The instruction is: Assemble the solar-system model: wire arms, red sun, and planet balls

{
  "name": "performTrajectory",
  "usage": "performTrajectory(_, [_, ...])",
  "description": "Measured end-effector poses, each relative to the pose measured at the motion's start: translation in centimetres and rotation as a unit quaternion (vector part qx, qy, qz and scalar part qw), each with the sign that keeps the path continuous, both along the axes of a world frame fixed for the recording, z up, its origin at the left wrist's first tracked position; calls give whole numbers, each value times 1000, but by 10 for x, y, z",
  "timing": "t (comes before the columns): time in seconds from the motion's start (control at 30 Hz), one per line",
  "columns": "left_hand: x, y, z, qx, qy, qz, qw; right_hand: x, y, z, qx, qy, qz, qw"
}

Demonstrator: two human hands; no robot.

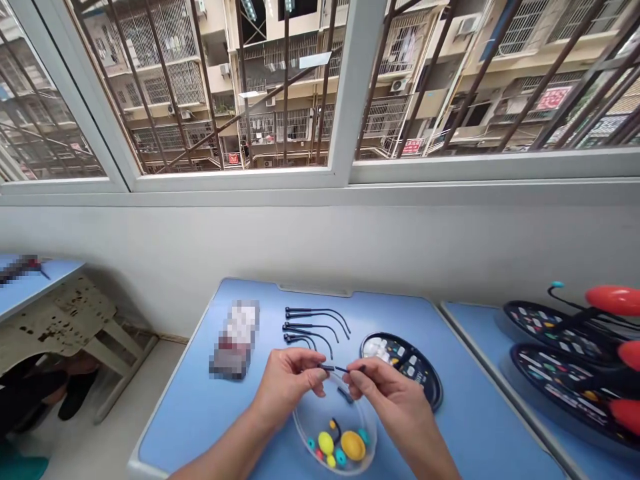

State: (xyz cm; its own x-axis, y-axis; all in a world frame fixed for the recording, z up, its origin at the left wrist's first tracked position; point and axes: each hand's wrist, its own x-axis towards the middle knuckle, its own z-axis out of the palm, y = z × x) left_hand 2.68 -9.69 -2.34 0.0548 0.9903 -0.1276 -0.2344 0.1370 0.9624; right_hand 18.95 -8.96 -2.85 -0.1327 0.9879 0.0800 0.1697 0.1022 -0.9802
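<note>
My left hand [287, 387] pinches one end of a thin black rod [334, 368], with fingertips and thumb closed. At its other end, my right hand [393, 393] also grips the rod in a pinch. Both hands are above a clear round plastic tub [374, 445]. Inside the tub lie a large orange-yellow oval piece [353, 445], a yellow ball [326, 443], small teal beads [341, 457] and a short black piece [345, 395]. Beyond my hands, several curved black rods [317, 325] lie in pairs. A black oval board [425, 377], partly behind my right hand, carries white pieces [379, 348].
A blurred-out rectangular item [235, 340] rests on the left of the blue table [175, 413]. On the adjoining right table, patterned black oval boards [565, 377] bear red oval pieces [613, 300]. Another desk [45, 287] and a person's foot [77, 393] are at left.
</note>
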Motion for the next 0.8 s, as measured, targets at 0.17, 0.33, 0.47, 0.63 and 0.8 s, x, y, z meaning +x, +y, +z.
performTrajectory(0.17, [-2, 1, 3, -1, -9, 5, 1000, 1, 2, -4, 14, -35, -6, 999])
performTrajectory(0.33, [-2, 1, 4, -11, 0, 2, 1000, -2, 1, -4, 29, -38, -16, 999])
performTrajectory(0.47, [-2, 2, 1, -8, 10, 7, 1000, -3, 0, -3, 74, -66, -12, 995])
performTrajectory(0.63, [1, 2, -5, 6, 22, 33, 999, -1, 0, -10, 101, -110, -5, 989])
performTrajectory(0.8, [9, -3, -5, 7, -11, 51, 999, -3, -4, -18, 95, -88, -35, 991])
